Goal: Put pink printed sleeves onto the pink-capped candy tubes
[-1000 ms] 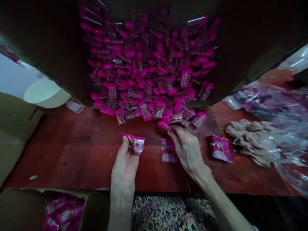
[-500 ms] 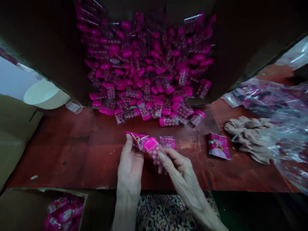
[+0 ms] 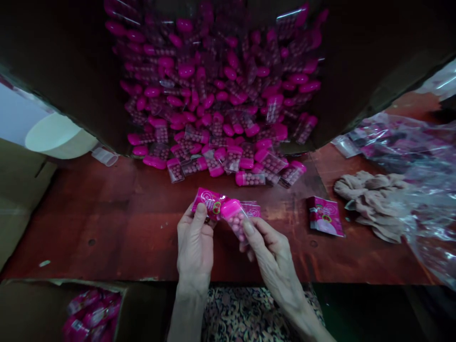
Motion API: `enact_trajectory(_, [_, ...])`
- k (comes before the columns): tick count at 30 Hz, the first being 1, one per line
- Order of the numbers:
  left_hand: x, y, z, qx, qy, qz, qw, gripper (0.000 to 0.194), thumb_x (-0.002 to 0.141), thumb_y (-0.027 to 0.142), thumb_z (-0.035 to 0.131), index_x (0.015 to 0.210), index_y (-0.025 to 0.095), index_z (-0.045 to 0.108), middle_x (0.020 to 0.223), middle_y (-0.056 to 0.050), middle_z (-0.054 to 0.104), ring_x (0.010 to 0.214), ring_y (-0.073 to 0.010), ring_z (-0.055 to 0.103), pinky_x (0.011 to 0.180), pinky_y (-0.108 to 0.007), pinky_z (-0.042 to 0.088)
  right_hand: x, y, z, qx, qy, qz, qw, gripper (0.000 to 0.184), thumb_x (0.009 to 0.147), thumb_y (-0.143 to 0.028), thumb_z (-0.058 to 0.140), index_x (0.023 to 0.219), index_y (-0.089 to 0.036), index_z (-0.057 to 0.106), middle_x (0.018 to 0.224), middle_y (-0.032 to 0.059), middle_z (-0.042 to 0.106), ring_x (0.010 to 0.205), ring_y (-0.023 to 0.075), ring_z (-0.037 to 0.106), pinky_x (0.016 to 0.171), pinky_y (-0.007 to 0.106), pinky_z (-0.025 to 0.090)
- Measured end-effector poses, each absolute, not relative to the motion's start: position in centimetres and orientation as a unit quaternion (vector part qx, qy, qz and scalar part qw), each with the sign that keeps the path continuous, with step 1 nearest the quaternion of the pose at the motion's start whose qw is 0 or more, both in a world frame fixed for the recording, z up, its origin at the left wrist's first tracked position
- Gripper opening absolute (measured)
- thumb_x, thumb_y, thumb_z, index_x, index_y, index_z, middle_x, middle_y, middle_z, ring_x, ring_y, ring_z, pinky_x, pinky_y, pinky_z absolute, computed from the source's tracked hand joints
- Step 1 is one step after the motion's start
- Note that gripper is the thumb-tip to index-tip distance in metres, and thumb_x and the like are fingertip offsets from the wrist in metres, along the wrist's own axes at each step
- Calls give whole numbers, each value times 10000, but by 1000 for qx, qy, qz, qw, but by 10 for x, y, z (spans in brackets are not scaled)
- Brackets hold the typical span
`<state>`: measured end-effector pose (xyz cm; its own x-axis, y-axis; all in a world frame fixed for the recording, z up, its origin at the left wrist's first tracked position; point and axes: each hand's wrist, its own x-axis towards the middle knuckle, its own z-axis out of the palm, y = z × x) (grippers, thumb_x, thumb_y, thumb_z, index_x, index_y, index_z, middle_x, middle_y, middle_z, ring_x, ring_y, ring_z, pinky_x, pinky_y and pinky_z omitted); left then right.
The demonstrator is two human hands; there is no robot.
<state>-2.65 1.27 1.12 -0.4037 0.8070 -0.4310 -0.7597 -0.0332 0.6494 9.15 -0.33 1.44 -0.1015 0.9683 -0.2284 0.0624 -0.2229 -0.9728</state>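
**Two hands, one tube, three sachets.** At the centre, your left hand is pinching one pink foil sachet, with the thumb and fingers closed on its lower part. Your right hand is gripping one clear tube with a pink cap and round pink pieces inside, its thumb and fingers closed around the lower end. The capped end is touching the sachet in your left hand. A second pink sachet is lying on the red-brown tabletop just behind the tube, partly hidden. A third pink sachet is lying flat at 3 o'clock, well apart from your hands.

**Containers.** At 12 o'clock, a heap of matching tubes, too many to count, is spreading between dark cardboard flaps and onto the tabletop. At 7 o'clock, one open cardboard box is holding pink sachets; you cannot count them from this view. At 3 o'clock, one clear plastic bag is lying crumpled with pink packets showing through it, beside one beige cloth. At 10 o'clock, one cream basin is sitting beyond the table edge, near one small clear cup.
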Motion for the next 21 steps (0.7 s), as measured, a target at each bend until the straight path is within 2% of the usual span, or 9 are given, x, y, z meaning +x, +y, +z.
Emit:
enact_trajectory(6, [-26,15,11,15,448,705,549,141,666,272,740,696,151,677,684,-3,694,595,-83,600,666,-215,456,91,-5,11,-475,-396,678,398,297,888,-404,471,732,-168,560,566,-41,487,446,47,387,389,150,306])
enact_trajectory(8, [-25,15,11,16,444,705,553,137,678,272,731,702,147,679,689,-5,697,599,-78,603,680,-206,458,90,-7,10,-489,-410,655,405,286,893,-396,466,750,-171,568,566,-40,490,455,54,396,399,156,316])
enact_trajectory(13, [-21,16,12,29,440,699,563,123,679,248,732,723,143,687,711,-13,706,647,-83,623,727,-198,461,87,-12,8,-563,-511,486,431,189,892,-326,477,887,-186,604,580,-37,512,496,74,446,452,174,356])
enact_trajectory(18, [-22,15,11,27,456,689,562,174,656,275,748,721,130,677,682,-15,699,578,-77,600,644,-192,469,92,-10,11,-527,-491,569,396,246,895,-355,459,794,-179,598,557,-38,508,459,69,434,411,169,344])
enact_trajectory(21, [-28,16,7,8,459,698,549,139,652,235,751,713,140,671,713,-17,709,631,-88,622,696,-208,475,100,-9,13,-556,-475,539,418,240,879,-365,487,794,-175,606,549,-40,509,459,66,424,420,168,345])
